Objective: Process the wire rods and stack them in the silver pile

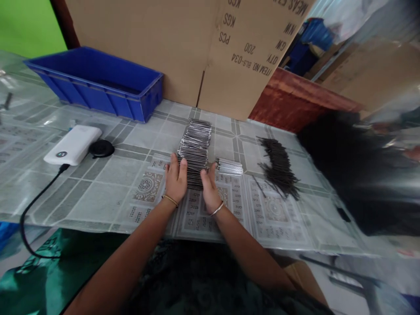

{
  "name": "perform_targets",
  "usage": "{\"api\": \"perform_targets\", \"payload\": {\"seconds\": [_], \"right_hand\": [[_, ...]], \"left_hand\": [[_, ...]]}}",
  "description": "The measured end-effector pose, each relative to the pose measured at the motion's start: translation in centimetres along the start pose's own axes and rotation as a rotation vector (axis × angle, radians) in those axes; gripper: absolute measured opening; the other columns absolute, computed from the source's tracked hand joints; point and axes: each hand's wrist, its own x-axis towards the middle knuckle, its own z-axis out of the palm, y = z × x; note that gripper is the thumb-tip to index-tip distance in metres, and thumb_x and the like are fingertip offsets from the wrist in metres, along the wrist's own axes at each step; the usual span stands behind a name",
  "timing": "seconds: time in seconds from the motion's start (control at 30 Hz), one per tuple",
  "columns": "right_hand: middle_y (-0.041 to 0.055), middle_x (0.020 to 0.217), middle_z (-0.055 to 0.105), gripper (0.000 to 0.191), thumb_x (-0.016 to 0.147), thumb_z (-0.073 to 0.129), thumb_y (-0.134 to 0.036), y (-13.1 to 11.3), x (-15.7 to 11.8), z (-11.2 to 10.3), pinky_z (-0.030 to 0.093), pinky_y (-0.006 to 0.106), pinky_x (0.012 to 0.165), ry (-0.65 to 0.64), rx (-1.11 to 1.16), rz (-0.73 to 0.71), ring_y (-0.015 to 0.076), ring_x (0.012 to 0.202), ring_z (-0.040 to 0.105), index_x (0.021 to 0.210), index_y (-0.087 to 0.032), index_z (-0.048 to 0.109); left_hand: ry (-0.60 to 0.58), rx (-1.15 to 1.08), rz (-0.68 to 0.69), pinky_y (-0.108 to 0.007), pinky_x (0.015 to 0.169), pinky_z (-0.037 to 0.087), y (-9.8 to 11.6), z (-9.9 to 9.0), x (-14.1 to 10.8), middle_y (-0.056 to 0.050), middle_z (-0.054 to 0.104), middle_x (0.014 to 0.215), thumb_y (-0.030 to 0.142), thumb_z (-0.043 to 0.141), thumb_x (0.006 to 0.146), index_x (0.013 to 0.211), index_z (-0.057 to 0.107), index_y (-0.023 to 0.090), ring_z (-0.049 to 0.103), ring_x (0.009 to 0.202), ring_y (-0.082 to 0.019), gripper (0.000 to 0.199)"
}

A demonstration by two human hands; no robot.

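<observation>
A long row of thin shiny metal rods [196,142] lies side by side on the table in front of me. At its near end the rods look darker. My left hand [176,181] rests against the left ends of the rods, its fingers stretched forward. Against the right ends lies my right hand [211,192], thumb and fingers extended, so the near part of the row sits between both hands. Just right of my right fingertips is a small bunch of silvery rods [229,166]. What exactly the rods are is too small to tell.
Farther right lies a pile of dark, thin strips [278,168], beside a large black bag-like shape [344,175]. A blue bin [108,94] stands back left, before a cardboard box [183,57]. A white power bank [72,144] with a cable and a black round object [101,148] lie left.
</observation>
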Motion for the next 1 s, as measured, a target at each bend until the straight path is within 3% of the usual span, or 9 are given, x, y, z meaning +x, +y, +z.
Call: {"api": "perform_targets", "payload": {"seconds": [0.13,0.27,0.47,0.53,0.6,0.67,0.77,0.87,1.0], "right_hand": [[0.0024,0.164,-0.005,0.092,0.092,0.037,-0.069,-0.3,0.2,1.5,-0.003,0.048,0.123,0.016,0.101,0.032,0.0184,0.151,-0.01,0.157,-0.019,-0.004],[-0.0008,0.163,-0.014,0.09,0.093,0.026,-0.072,-0.5,0.2,1.0,-0.004,0.046,0.123,-0.011,0.118,0.025,0.0168,0.15,-0.012,0.156,-0.02,-0.009],[0.0083,0.163,-0.011,0.093,0.095,0.026,-0.07,-1.0,-0.1,1.3,0.004,0.044,0.123,-0.026,0.057,0.054,0.0184,0.15,-0.009,0.156,-0.008,-0.006],[0.0063,0.163,-0.009,0.085,0.097,0.023,-0.066,-0.9,-0.4,0.6,0.009,0.045,0.123,0.017,0.049,0.031,0.0169,0.151,-0.005,0.156,-0.012,-0.009],[-0.0027,0.164,-0.007,0.073,0.099,0.022,-0.061,-0.6,-0.8,-1.7,0.015,0.045,0.123,0.083,0.012,0.004,0.0143,0.151,0.001,0.155,-0.028,-0.011],[-0.0072,0.164,0.0,0.067,0.1,0.028,-0.056,0.0,-0.9,-5.6,0.024,0.044,0.121,0.165,-0.08,-0.081,0.015,0.151,0.012,0.154,-0.04,-0.008],[0.0086,0.16,0.024,0.067,0.096,0.043,-0.047,1.0,-0.6,-13.3,0.028,0.048,0.117,0.301,-0.424,-0.28,0.025,0.146,0.028,0.155,-0.027,0.018],[0.017,0.143,0.046,0.053,0.09,0.055,-0.036,1.9,-0.1,-19.6,0.03,0.058,0.111,0.42,-0.857,-0.189,0.0332,0.135,0.04,0.14,-0.019,0.05],[0.0121,0.125,0.062,0.034,0.091,0.056,-0.032,2.7,0.4,-22.2,0.037,0.054,0.102,0.301,-1.126,-0.047,0.032,0.116,0.053,0.123,-0.023,0.066]], "left_hand": [[0.013,-0.04,-0.013,-0.046,0.124,0.007,0.0,-0.2,0.1,-0.014,0.033,0.156,0.064,0.031,0.095,0.149,0.036,0.017,0.024,0.148,-0.023,0.072],[0.034,-0.055,-0.01,-0.045,0.124,0.007,-0.1,0.0,0.2,-0.014,0.036,0.155,0.064,0.033,0.094,0.147,0.04,0.017,0.027,0.147,-0.023,0.071],[0.055,-0.082,-0.017,-0.043,0.124,0.012,0.0,-0.1,0.2,-0.012,0.039,0.154,0.063,0.037,0.094,0.145,0.043,0.018,0.029,0.146,-0.023,0.068],[0.071,-0.106,-0.031,-0.043,0.124,0.015,0.3,-0.2,0.1,-0.011,0.036,0.156,0.062,0.039,0.093,0.146,0.041,0.018,0.028,0.147,-0.023,0.069],[0.087,-0.143,-0.048,-0.04,0.124,0.018,0.7,-0.4,-0.1,-0.011,0.035,0.156,0.061,0.039,0.094,0.147,0.039,0.017,0.028,0.147,-0.022,0.069],[0.095,-0.176,-0.067,-0.038,0.123,0.019,1.1,-0.6,-0.2,-0.011,0.034,0.157,0.059,0.038,0.095,0.148,0.036,0.017,0.028,0.147,-0.021,0.068],[0.101,-0.201,-0.051,-0.038,0.123,0.02,1.1,-0.6,-0.3,-0.01,0.033,0.158,0.058,0.039,0.095,0.15,0.032,0.019,0.028,0.147,-0.021,0.068],[0.099,-0.195,0.019,-0.038,0.122,0.023,0.4,-0.1,-0.2,-0.016,0.033,0.157,0.06,0.042,0.093,0.15,0.03,0.014,0.031,0.146,-0.023,0.074],[0.117,-0.081,0.093,-0.04,0.121,0.023,-0.8,0.7,0.3,-0.018,0.035,0.155,0.061,0.042,0.092,0.149,0.032,0.014,0.033,0.145,-0.024,0.075]]}}
